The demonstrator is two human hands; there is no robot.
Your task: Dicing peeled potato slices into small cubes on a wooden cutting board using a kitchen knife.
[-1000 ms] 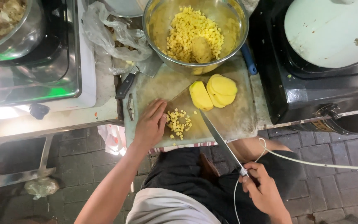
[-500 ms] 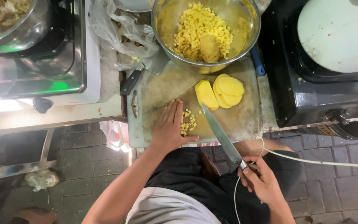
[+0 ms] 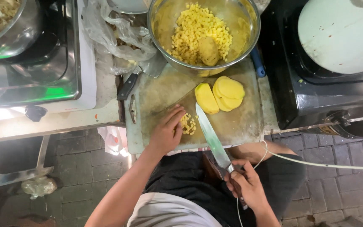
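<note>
- Yellow cubes of diced potato [image 3: 188,124] lay in a small heap on the worn cutting board [image 3: 240,122], near its front edge.
- The left hand [image 3: 164,132] rested flat on the board, fingers pressed together and cupped against the left side of the heap.
- The right hand [image 3: 246,187] was closed around the handle of a long knife [image 3: 211,136], held off the board's front edge; the blade angled up across the board, its tip just right of the heap.
- Peeled potato slices [image 3: 221,94] lay stacked farther back on the board, apart from the heap.
- A steel bowl [image 3: 248,25] behind the board held more yellow dice.
- A second knife [image 3: 139,75] lay at the board's back left corner, beside a crumpled plastic bag [image 3: 114,33].
- A black cooker [image 3: 299,96] stood to the right.
</note>
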